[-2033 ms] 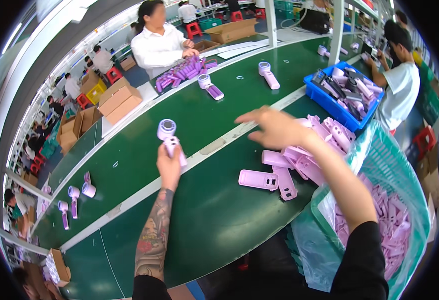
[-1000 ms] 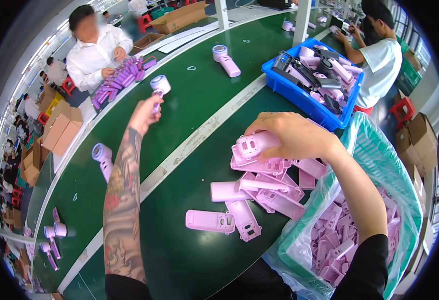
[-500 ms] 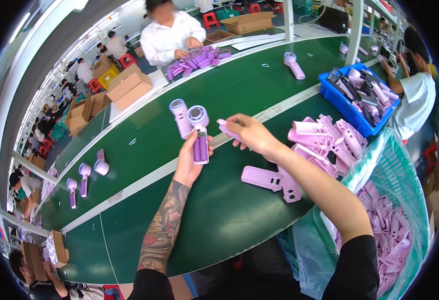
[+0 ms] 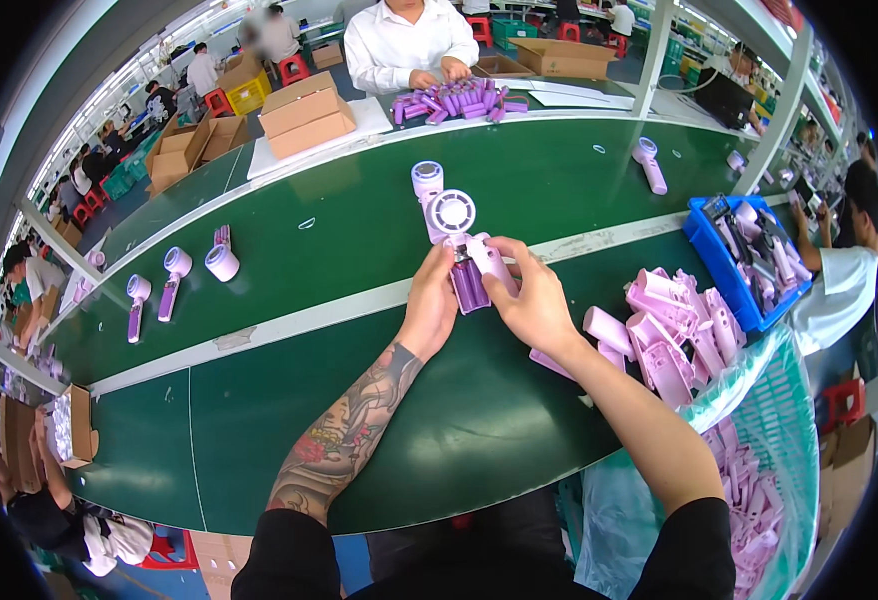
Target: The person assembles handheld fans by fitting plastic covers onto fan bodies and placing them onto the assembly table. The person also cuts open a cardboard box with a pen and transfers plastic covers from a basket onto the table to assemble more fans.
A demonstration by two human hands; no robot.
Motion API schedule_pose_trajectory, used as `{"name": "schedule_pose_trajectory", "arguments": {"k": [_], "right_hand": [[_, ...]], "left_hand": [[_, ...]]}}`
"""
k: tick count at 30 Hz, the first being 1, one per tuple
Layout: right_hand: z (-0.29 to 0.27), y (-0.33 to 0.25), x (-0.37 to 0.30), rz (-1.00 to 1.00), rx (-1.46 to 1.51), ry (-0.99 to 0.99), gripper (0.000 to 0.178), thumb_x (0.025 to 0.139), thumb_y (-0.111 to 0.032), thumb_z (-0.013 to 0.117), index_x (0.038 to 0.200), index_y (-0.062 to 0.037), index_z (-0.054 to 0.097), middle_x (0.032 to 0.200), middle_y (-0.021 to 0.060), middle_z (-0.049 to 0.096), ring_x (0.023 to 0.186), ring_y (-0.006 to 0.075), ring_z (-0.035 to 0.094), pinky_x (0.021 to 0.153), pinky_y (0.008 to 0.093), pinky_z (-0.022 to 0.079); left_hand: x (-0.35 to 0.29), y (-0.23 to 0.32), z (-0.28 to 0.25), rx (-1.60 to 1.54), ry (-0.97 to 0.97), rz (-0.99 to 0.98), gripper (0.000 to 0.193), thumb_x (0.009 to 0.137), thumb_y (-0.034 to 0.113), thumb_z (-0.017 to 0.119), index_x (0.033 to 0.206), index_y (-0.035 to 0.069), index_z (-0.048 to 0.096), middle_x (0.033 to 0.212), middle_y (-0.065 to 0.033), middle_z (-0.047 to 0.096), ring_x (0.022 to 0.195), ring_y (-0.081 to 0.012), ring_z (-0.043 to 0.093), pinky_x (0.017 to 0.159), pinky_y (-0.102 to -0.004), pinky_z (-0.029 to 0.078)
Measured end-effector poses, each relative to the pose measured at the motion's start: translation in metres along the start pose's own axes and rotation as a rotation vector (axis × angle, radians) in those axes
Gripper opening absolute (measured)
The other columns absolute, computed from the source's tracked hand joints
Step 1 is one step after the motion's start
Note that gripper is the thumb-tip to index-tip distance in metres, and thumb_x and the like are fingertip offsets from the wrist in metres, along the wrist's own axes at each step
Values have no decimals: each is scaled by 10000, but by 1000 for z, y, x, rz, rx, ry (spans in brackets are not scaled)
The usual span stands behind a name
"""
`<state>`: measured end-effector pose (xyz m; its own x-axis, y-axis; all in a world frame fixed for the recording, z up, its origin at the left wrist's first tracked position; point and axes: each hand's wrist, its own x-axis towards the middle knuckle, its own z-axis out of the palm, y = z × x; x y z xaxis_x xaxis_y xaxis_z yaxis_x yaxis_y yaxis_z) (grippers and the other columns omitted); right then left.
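Note:
My left hand [image 4: 431, 305] is closed around the handle of a lilac handheld fan [image 4: 452, 212], its round head pointing away from me. The handle lies open at the front, and purple battery cells [image 4: 470, 288] show inside. Pinched in my right hand [image 4: 539, 305] is a pale pink handle cover [image 4: 493, 262], held along the right side of the open handle; whether its edge is seated I cannot tell. Just behind stands or lies a second lilac fan [image 4: 426, 182], partly hidden by the first. Loose pink shell halves [image 4: 667, 340] are heaped right of my right hand.
A blue bin [image 4: 711, 262] of fan parts sits at the right, above a lined green basket [image 4: 794, 400] of pink pieces. More fans [image 4: 176, 262] stand along the left of the green bench [image 4: 289, 430]. Across it, a person in white handles purple battery packs [image 4: 459, 100].
My right hand has brought the cover leftward from beside the fan to its open handle. The whole view has shifted, so the bench and bins appear displaced.

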<state>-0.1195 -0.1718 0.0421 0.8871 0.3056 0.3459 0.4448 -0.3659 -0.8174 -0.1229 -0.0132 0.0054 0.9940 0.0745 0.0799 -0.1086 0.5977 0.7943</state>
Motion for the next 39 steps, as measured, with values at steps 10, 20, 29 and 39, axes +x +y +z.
{"name": "schedule_pose_trajectory", "arguments": {"k": [10,20,29,39], "right_hand": [[6,2,-1,-130,-260,-15,511,865,-72,686,1351,-75,531,1290,147,598,966,285,654,838,371,547],[16,21,2,-258,-153,84,604,832,-83,729,1395,-80,510,1297,143,609,948,291,657,825,371,543],[-9,20,8,138,-255,-268,540,833,-76,711,1354,-41,569,1091,140,722,787,316,672,755,391,543],[-13,13,10,173,135,-314,358,922,-181,644,1186,58,606,861,133,705,733,232,677,686,341,540]], "left_hand": [[-4,-6,5,-64,-67,-68,447,1071,241,490,1472,49,435,1291,-107,593,1108,-166,605,936,-307,486],[-4,-4,-4,187,-159,-22,463,1017,89,562,1448,3,418,1298,-163,583,1118,-190,614,924,-321,513],[0,-20,-2,507,-305,211,492,980,47,603,1424,-25,403,1286,-185,585,1100,-233,637,940,-330,526],[2,-14,0,470,-188,192,503,1001,99,601,1450,-14,404,1215,-169,611,1062,-230,650,915,-331,538]]}}
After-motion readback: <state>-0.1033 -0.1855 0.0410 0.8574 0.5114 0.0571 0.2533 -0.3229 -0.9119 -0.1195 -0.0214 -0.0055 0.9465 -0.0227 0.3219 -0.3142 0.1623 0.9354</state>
